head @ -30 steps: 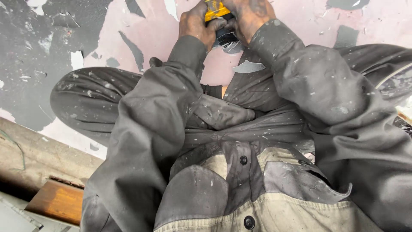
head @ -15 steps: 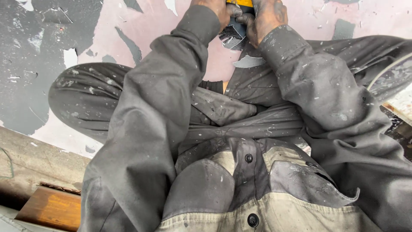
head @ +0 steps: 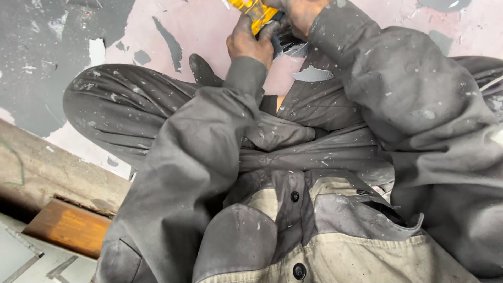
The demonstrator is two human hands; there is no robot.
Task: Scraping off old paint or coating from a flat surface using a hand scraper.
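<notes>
I sit cross-legged in grey, paint-flecked work clothes on a floor of peeling grey paint over a pink layer [head: 204, 26]. My left hand [head: 250, 43] is wrapped around a yellow and black power tool [head: 255, 10] at the top edge of the head view. My right hand [head: 299, 11] grips the same tool from the right, partly cut off by the frame. The tool's dark head [head: 285, 43] points down at the floor between my knees. Most of the tool is hidden by my hands.
My left knee [head: 120, 107] and right knee [head: 482, 78] spread wide on either side. A worn concrete ledge [head: 47, 170] runs along the lower left, with a rusty brown beam [head: 68, 225] below it. Loose paint flakes lie on the floor.
The view has shifted, so my hands and the tool now sit slightly lower in frame than half a second ago. Both hands keep their hold on the tool.
</notes>
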